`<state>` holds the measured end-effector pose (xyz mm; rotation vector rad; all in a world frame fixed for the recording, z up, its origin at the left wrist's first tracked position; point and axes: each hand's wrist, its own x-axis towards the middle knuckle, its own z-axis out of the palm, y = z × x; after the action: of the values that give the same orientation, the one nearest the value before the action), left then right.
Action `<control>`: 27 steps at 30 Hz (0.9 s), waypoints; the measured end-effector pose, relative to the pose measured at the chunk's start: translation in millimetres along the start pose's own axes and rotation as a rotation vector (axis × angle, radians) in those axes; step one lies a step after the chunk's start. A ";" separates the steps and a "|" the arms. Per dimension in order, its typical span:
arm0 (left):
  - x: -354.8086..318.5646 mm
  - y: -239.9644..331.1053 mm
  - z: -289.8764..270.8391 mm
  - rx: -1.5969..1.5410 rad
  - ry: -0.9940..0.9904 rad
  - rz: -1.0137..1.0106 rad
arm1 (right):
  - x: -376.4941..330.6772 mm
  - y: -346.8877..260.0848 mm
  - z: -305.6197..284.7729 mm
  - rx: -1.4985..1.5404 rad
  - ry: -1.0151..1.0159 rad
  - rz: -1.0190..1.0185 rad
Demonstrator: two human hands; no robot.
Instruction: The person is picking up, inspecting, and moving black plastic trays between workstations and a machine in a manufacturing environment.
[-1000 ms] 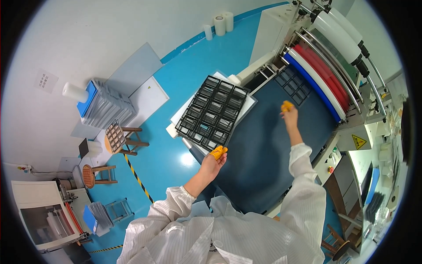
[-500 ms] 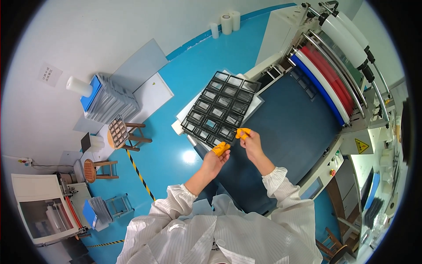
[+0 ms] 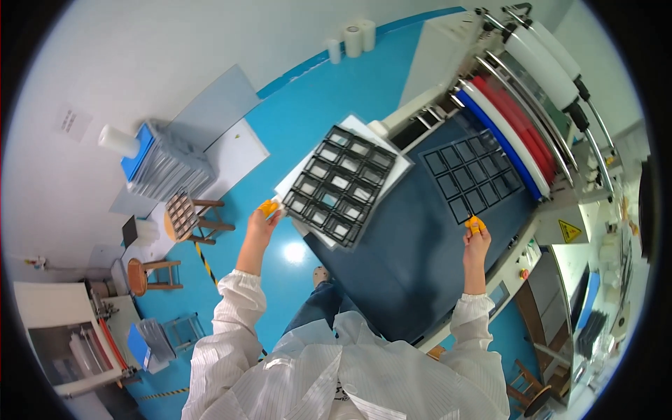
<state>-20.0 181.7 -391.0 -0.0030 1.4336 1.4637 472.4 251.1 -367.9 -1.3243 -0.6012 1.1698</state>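
My left hand [image 3: 262, 218], orange covers on its fingertips, is closed and empty just left of the corner of a black gridded tray [image 3: 343, 183]. The tray lies on a stack of white sheets [image 3: 294, 183]. My right hand [image 3: 476, 236], also with orange fingertip covers, pinches the near corner of a thin black grid sheet [image 3: 472, 178]. That sheet lies flat on the machine's dark blue bed [image 3: 406, 266]. Both arms are in white coat sleeves and spread wide apart.
Blue, red and white rollers [image 3: 514, 133] run along the far side of the bed. On the blue floor to the left stand two small stools [image 3: 185, 218], a rack of grey panels [image 3: 164, 168] and a cart [image 3: 77, 343]. White rolls [image 3: 353, 38] stand by the wall.
My right hand left the black tray and swung right to the bed's near side, at the grid sheet's corner. My left hand shifted to the left of the tray's corner.
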 end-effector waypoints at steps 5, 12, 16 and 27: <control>11.2 7.0 -7.6 -0.027 0.069 -0.057 | 19.4 24.2 -28.4 -0.115 0.096 0.029; 14.2 11.5 -3.4 0.127 0.082 -0.079 | 31.2 46.6 -17.4 -0.207 0.018 0.115; 14.8 13.0 0.4 0.349 0.072 -0.105 | 38.8 60.0 -0.1 -0.196 -0.023 0.172; 14.1 10.7 0.8 0.513 0.050 -0.063 | 67.0 79.7 37.2 -0.605 0.292 -0.019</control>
<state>-32.8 193.9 -391.8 0.2330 1.7974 1.0177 439.4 314.1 -452.6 -1.9534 -0.7813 0.7751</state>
